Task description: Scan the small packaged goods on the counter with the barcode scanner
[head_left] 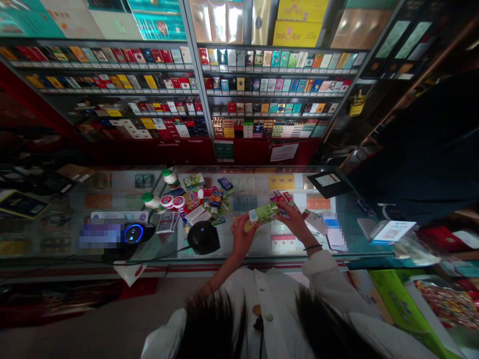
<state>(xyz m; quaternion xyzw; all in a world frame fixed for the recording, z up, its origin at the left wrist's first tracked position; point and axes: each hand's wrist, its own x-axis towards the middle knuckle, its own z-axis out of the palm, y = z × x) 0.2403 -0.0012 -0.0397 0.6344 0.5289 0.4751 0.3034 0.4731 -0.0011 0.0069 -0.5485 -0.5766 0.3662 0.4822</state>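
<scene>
Across the back we face a wall of shelves (pixel 239 89) packed with rows of small coloured packs. Below it runs a long glass counter (pixel 112 199), its near edge just in front of us. At the counter's far edge, right of the middle, lies a black tray (pixel 329 183) with a white slip on it. By the near edge, left of our hands, sits a black domed device (pixel 203 237), and further left a dark unit with a blue ring light (pixel 133 233). A heap of small packets (pixel 202 197) is spread over the middle of the counter, with white green-capped bottles (pixel 170 177) at its left side. Above the counter, near its near edge, we hold a green carton (pixel 264 213) level. Our left hand (pixel 241 234) pinches its left end between thumb and fingers. Our right hand (pixel 295 222) is curled, fingers closed on a few red-and-white packs (pixel 282 198) that meet the carton's right end.
</scene>
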